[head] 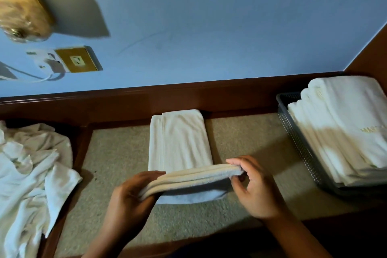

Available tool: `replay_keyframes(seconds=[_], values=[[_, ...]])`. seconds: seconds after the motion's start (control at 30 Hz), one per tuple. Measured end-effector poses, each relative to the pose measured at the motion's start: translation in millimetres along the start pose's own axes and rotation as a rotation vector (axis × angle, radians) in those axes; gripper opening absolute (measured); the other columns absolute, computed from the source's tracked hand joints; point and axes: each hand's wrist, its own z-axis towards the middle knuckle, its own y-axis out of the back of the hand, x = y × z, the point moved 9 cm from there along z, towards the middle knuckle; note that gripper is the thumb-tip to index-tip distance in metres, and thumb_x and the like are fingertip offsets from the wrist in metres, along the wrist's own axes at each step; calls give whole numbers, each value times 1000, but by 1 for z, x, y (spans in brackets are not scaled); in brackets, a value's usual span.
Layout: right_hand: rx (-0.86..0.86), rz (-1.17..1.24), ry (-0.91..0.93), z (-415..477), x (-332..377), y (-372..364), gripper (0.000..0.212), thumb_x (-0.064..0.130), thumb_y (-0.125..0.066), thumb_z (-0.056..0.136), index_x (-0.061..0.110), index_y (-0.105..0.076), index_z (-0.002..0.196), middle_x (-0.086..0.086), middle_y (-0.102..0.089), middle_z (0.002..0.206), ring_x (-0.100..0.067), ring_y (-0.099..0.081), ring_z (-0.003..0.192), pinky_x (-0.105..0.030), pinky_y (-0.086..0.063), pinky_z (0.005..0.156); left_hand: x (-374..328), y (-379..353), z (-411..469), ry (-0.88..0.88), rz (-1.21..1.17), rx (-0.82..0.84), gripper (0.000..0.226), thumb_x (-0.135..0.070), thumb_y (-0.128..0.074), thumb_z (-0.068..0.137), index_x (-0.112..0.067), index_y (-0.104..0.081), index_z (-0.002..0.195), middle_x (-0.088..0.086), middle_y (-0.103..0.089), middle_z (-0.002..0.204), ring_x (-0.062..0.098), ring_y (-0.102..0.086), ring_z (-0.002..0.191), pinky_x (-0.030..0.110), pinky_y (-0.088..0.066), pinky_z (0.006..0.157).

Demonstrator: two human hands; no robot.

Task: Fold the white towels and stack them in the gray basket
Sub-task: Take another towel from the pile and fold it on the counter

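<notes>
The fingers of the left grip (127,201) hide under the lifted fold of the towel (180,142), so we cannot see them. Right of the right grip (255,190), the gray basket (297,138) runs off the frame, its inside buried under stacked towels (339,132) whose gold lettering (373,130) is cut short. Left of the left grip we see the crumpled pile (31,174) cropped, the lamp (21,6) beyond blurred.

You've got bare bench (117,153) on both sides of the middle towel (180,138), so a hand fits there. The right edge is blocked by the gray basket (297,142), with its stack (343,128) piled over the rim. A loose pile (31,169) hogs the left edge, and a wooden rail (188,94) walls the back.
</notes>
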Motion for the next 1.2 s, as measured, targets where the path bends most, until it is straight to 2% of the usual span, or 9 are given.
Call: replay_keyframes(seconds=[0.13,0.2,0.27,0.43,0.63,0.77,0.93,1.07,1.2], values=[[25,1,-44,14,-9,-5,35,19,-67,85,25,-65,120,14,-61,111,-4,-61,102,-18,-52,83,5,5,12,9,-73,46,26,-33,-66,77,-38,-77,100,-15,-77,97,2,-73,92,17,-54,78],[44,-3,-78,21,-16,-7,32,35,-59,86,30,-64,118,18,-60,110,-5,-60,103,-20,-52,84,14,7,19,41,-106,58,33,-16,-76,82,-44,-76,99,-12,-78,92,4,-74,87,18,-55,75],[64,-15,-84,29,-22,-12,28,43,-56,86,33,-64,111,22,-59,107,-2,-56,104,-18,-47,86,23,7,27,102,-175,77,37,-4,-78,85,-41,-78,91,-6,-79,87,9,-75,84,21,-56,74],[106,136,-247,52,-44,-27,40,71,-58,81,37,-61,103,19,-65,101,-2,-62,97,-14,-48,77,42,2,58,229,-303,100,18,-14,-77,77,-30,-82,84,3,-79,87,17,-75,85,25,-57,75],[181,361,-480,90,-83,-63,30,47,-65,80,32,-64,107,15,-71,99,-3,-68,92,-25,-57,78,72,-8,108,406,-389,90,9,-15,-76,81,-14,-80,89,7,-78,88,22,-75,86,32,-61,73],[134,459,-655,138,-125,-98,37,48,-72,71,28,-66,103,14,-74,97,-5,-70,88,-25,-58,76,114,-19,160,585,-457,0,13,-18,-78,80,-10,-79,91,11,-78,85,24,-76,83,29,-60,67],[199,549,-828,199,-192,-162,24,6,-77,83,21,-69,99,-4,-76,98,-20,-71,95,-34,-54,87,192,-38,230,751,-383,-85,27,-33,-87,76,-11,-78,87,7,-78,83,23,-75,81,38,-59,74],[203,427,-870,248,-241,-205,8,15,-78,85,17,-70,87,-5,-75,94,-19,-69,85,-37,-53,80,253,-58,284,786,-273,-148,34,-41,-84,79,-12,-77,95,3,-78,86,19,-75,82,32,-58,70],[163,255,-910,275,-272,-243,29,26,-66,96,2,-66,112,-9,-67,105,-16,-60,96,-24,-37,72,289,-60,318,816,54,-238,55,-54,-82,76,-11,-72,109,1,-70,97,21,-68,93,32,-51,74]])
